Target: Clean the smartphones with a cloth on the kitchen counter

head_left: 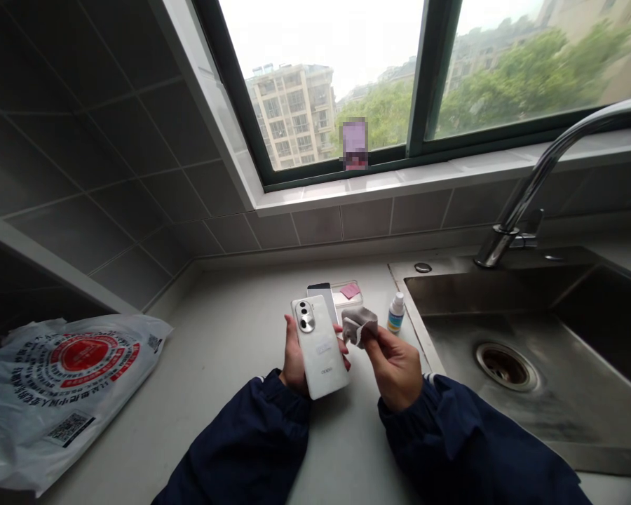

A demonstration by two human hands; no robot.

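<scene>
A white smartphone (323, 358) lies back side up in my left hand (293, 358), its round camera module at the top left. The fingers wrap around the phone's edges from beneath. My right hand (397, 365) pinches a crumpled grey cloth (360, 325) close to the phone's right edge; I cannot tell whether the two touch. Behind the phone, partly hidden, another flat phone-like slab (320, 288) with a dark top end lies on the counter. Beside it is a clear phone case (353, 300) with a pink piece (350, 290) on it. A small white-capped bottle (396, 313) stands upright to the right.
A steel sink (436, 337) with a tall chrome faucet (526, 175) fills the right side. On the left of the counter (215, 330) lies a white printed plastic bag (73, 393). A window with a ledge (315, 200) runs along the back, above the tiled wall.
</scene>
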